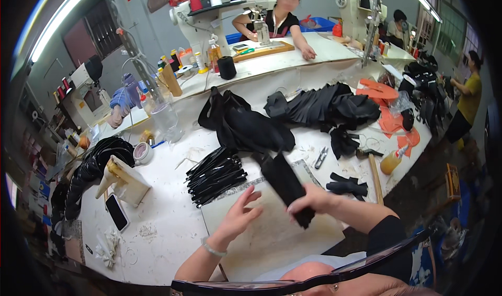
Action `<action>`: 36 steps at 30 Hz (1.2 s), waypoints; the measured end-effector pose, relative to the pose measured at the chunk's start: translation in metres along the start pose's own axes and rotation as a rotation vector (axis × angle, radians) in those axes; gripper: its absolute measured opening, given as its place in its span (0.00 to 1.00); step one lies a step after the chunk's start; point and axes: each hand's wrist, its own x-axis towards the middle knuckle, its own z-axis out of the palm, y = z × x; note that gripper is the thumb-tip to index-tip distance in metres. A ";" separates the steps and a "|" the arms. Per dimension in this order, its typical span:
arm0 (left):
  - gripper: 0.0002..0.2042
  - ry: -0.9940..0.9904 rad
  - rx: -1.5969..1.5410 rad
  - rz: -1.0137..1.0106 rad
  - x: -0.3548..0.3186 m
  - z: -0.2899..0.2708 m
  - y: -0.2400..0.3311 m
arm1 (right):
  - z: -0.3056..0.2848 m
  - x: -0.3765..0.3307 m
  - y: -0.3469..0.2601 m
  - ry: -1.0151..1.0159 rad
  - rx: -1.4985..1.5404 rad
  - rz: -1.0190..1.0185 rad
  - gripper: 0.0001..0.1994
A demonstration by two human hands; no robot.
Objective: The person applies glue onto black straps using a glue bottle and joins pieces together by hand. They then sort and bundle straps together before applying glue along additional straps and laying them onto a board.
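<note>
My right hand (314,199) grips the near end of a long black fabric piece (285,183), which slants up and to the left above a pale work board (272,228). To the left of the piece, my left hand (241,215) hovers with fingers spread and holds nothing. A bracelet sits on my left wrist. A bundle of thin black strips (214,174) lies just left of the board. Beyond my hands are heaps of black fabric (246,126).
Small snips (320,158) and more black pieces (348,187) lie right of the board. A phone (116,211) and a cream block (125,181) sit at the left. A glue bottle (392,161) stands at the right edge. Across the table a person sits at a sewing machine (230,8).
</note>
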 end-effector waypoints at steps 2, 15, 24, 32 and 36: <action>0.21 0.058 -0.019 0.043 -0.019 -0.031 -0.010 | -0.020 0.026 -0.044 0.044 -0.065 -0.206 0.14; 0.20 0.623 0.225 0.094 -0.090 -0.070 -0.059 | -0.126 0.214 -0.258 0.726 -0.202 -0.369 0.54; 0.35 0.553 0.659 0.095 -0.105 -0.056 -0.104 | -0.062 -0.002 0.003 0.491 -1.361 -0.421 0.21; 0.38 0.627 0.582 0.037 -0.101 -0.050 -0.097 | -0.042 -0.043 0.093 0.643 -1.148 -0.505 0.23; 0.39 0.705 0.529 0.072 -0.113 -0.042 -0.094 | -0.051 -0.042 0.111 0.545 -0.822 -0.566 0.24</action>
